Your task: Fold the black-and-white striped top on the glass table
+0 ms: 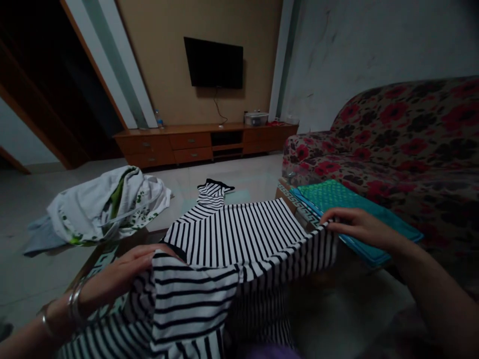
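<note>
A black-and-white striped shirt (243, 237) is spread across the low table before me, one sleeve (211, 197) stretched out at the far side and the near part hanging toward my lap. Between thumb and fingers, my right hand (354, 227) pinches the shirt's edge at the right. My left hand (144, 259), with bracelets at the wrist, grips the cloth near the dark-trimmed neckline; part of its fingers is hidden by fabric. Close to my right hand lies a folded green-and-blue cloth (359, 204) on the table's right side.
Rumpled white clothes with green print (101, 207) are heaped at the table's left. A floral sofa (396, 134) stands on the right. Across the tiled floor is a wooden TV cabinet (190, 142) with a bottle and a plastic box on it, below a wall-mounted television (215, 62).
</note>
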A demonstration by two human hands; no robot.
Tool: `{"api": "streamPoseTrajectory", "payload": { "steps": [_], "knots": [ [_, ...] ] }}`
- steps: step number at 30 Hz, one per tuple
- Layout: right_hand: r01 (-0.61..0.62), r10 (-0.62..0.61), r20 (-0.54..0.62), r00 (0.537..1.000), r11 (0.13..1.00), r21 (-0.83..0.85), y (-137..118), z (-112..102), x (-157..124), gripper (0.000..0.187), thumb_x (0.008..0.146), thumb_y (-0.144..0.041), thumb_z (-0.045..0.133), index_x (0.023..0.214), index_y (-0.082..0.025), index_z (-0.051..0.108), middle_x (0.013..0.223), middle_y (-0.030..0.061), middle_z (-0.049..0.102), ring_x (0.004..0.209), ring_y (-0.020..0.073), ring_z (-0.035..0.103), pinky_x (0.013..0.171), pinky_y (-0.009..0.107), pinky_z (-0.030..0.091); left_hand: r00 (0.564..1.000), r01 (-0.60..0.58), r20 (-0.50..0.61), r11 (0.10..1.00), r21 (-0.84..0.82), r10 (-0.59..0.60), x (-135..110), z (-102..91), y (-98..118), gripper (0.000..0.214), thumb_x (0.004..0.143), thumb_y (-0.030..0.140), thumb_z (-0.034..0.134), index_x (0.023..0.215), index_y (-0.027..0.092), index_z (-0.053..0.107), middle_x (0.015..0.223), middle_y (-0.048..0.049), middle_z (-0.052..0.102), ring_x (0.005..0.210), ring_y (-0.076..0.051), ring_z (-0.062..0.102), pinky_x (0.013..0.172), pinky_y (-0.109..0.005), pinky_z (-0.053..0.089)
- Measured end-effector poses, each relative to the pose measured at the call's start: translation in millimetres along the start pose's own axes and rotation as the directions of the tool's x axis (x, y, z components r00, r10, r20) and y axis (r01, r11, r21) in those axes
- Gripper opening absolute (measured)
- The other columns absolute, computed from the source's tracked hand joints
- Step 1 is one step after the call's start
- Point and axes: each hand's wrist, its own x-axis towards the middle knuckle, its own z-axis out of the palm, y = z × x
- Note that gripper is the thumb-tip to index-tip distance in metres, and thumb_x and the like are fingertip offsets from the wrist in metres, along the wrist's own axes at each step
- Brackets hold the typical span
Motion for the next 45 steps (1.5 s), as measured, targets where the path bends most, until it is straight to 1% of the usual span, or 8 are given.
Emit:
{"api": "streamPoseTrajectory", "payload": {
  "steps": [9, 16, 21, 28, 33, 38, 41, 45],
  "knots": [
    [-0.100, 0.082, 0.098, 0.992, 0.977, 0.190, 61.6, 7.6, 115.5, 0.037, 0.076, -0.050, 0.064, 0.092, -0.017, 0.066, 0.086, 0.0037, 0.063, 0.078, 0.0167, 0.056, 0.070, 0.029, 0.044, 0.979, 0.175, -0.046, 0.935, -0.308, -0.198, 115.4, -63.6, -35.6, 0.043, 0.073, 0.059, 0.065, 0.091, 0.021, 0.069, 0.085, -0.0021, 0.071, 0.087, -0.025, 0.065, 0.081, -0.033, 0.053],
    [-0.087, 0.053, 0.168, 0.984, 0.975, 0.205, 97.7, 23.8, 180.2, 0.027, 0.077, -0.041, 0.060, 0.091, -0.017, 0.064, 0.087, 0.0031, 0.063, 0.082, 0.0172, 0.057, 0.075, 0.030, 0.044, 0.953, 0.273, -0.028, 0.890, -0.366, -0.303, 157.2, -62.4, -21.6, 0.052, 0.067, 0.064, 0.068, 0.094, 0.019, 0.067, 0.097, -0.0057, 0.072, 0.098, -0.030, 0.065, 0.086, -0.036, 0.053],
    [-0.092, 0.061, 0.206, 0.977, 0.985, 0.145, 105.3, 27.9, 205.8, 0.024, 0.078, -0.035, 0.057, 0.091, -0.016, 0.065, 0.085, 0.0032, 0.063, 0.080, 0.0166, 0.057, 0.072, 0.028, 0.044, 0.960, 0.261, -0.027, 0.927, -0.269, -0.278, 180.9, -59.2, -12.7, 0.044, 0.077, 0.061, 0.057, 0.088, 0.020, 0.070, 0.096, -0.0058, 0.072, 0.096, -0.027, 0.064, 0.087, -0.036, 0.051],
    [-0.082, 0.078, 0.199, 0.977, 0.997, 0.011, 121.4, 35.9, 223.5, 0.030, 0.078, -0.031, 0.058, 0.101, -0.016, 0.067, 0.092, 0.0052, 0.067, 0.082, 0.0180, 0.059, 0.075, 0.030, 0.045, 0.980, 0.191, -0.005, 0.944, -0.268, -0.199, 207.0, -75.0, -31.2, 0.035, 0.083, 0.051, 0.056, 0.085, 0.019, 0.069, 0.088, -0.0025, 0.071, 0.085, -0.021, 0.064, 0.078, -0.028, 0.050],
    [-0.071, 0.096, 0.172, 0.980, 0.986, -0.148, 131.9, 46.7, 232.3, 0.036, 0.077, -0.028, 0.058, 0.111, -0.017, 0.066, 0.093, 0.0061, 0.068, 0.081, 0.0180, 0.059, 0.072, 0.029, 0.043, 0.984, 0.168, -0.002, 0.937, -0.306, -0.178, 227.9, -77.2, -48.6, 0.035, 0.085, 0.048, 0.058, 0.094, 0.016, 0.067, 0.094, -0.0012, 0.071, 0.091, -0.020, 0.063, 0.088, -0.029, 0.048],
    [-0.130, 0.171, 0.111, 0.979, 0.944, -0.304, 133.4, 54.2, 233.0, 0.023, 0.080, -0.030, 0.054, 0.094, -0.017, 0.067, 0.073, 0.0014, 0.061, 0.068, 0.0152, 0.054, 0.061, 0.026, 0.038, 0.966, 0.246, 0.031, 0.879, -0.407, -0.256, 249.8, -71.8, -77.4, 0.039, 0.076, 0.046, 0.067, 0.097, 0.013, 0.066, 0.102, -0.0069, 0.072, 0.097, -0.022, 0.064, 0.096, -0.034, 0.046],
    [-0.141, 0.154, -0.010, 0.988, 0.874, -0.466, 116.7, 58.7, 227.5, 0.019, 0.080, -0.026, 0.057, 0.094, -0.016, 0.066, 0.083, 0.0065, 0.063, 0.077, 0.0185, 0.057, 0.067, 0.029, 0.041, 0.945, 0.296, -0.002, 0.860, -0.415, -0.326, 253.5, -70.9, -90.7, 0.042, 0.068, 0.046, 0.073, 0.094, 0.014, 0.066, 0.095, -0.0088, 0.072, 0.088, -0.024, 0.066, 0.087, -0.036, 0.051],
    [0.132, -0.154, 0.009, 0.988, 0.819, -0.558, 49.2, 79.7, 218.7, 0.025, 0.083, -0.016, 0.055, 0.106, -0.018, 0.065, 0.104, 0.0132, 0.062, 0.100, 0.0261, 0.055, 0.083, 0.038, 0.044, 0.937, 0.296, -0.070, 0.888, -0.352, -0.341, 246.0, -75.0, -94.9, 0.041, 0.063, 0.040, 0.076, 0.095, 0.015, 0.066, 0.090, -0.0064, 0.071, 0.076, -0.018, 0.064, 0.069, -0.028, 0.050]
  ]
}}
